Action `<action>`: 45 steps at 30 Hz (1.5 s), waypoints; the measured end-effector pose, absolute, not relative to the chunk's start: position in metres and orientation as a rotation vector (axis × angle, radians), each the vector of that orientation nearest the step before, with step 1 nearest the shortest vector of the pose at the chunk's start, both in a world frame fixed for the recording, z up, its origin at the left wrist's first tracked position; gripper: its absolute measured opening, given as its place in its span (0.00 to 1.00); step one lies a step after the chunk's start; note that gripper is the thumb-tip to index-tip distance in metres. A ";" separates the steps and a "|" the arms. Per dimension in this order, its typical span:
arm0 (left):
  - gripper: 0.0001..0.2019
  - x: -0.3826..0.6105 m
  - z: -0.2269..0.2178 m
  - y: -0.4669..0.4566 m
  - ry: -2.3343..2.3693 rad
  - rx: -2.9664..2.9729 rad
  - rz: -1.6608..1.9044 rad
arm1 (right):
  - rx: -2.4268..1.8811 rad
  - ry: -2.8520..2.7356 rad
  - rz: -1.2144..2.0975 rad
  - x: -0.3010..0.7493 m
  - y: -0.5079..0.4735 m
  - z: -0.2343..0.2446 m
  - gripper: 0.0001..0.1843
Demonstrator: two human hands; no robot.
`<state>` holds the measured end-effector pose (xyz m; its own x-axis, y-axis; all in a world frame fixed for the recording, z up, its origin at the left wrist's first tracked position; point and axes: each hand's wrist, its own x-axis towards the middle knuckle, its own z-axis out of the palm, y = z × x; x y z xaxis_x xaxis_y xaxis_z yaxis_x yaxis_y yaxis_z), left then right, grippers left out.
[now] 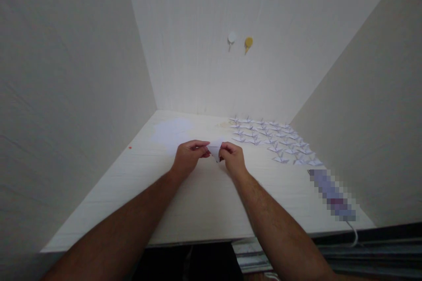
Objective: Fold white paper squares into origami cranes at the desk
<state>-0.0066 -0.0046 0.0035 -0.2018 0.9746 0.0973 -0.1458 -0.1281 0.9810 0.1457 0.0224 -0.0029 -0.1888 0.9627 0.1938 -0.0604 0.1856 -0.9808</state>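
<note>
A small folded white paper piece (215,148) is held just above the pale wooden table (204,197), near its middle. My left hand (188,156) pinches its left side with fingers closed. My right hand (232,156) pinches its right side the same way. Both forearms reach in from the bottom edge. Part of the paper is hidden behind my fingers.
Several folded paper cranes (273,138) lie in rows at the back right. Flat white sheets (173,134) lie at the back left, with a small red dot (129,147) near the left edge. A blurred object (332,195) with a cable sits at the right. Walls close in on three sides; two hooks (240,42) hang on the back wall.
</note>
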 end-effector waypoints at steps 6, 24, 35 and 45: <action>0.14 -0.007 0.006 -0.007 1.220 1.157 1.522 | -0.972 -1.367 1.327 0.143 0.024 -0.003 0.08; 0.13 -0.010 -0.003 -0.004 1.320 1.419 1.504 | -0.764 -1.369 1.513 0.147 0.030 -0.015 0.10; 0.10 -0.013 -0.002 -0.004 1.275 1.419 1.532 | -0.648 -1.405 1.624 0.150 0.029 -0.013 0.10; 0.19 -0.017 -0.002 0.000 1.114 1.082 1.500 | -0.751 -1.503 1.379 0.149 0.025 -0.011 0.19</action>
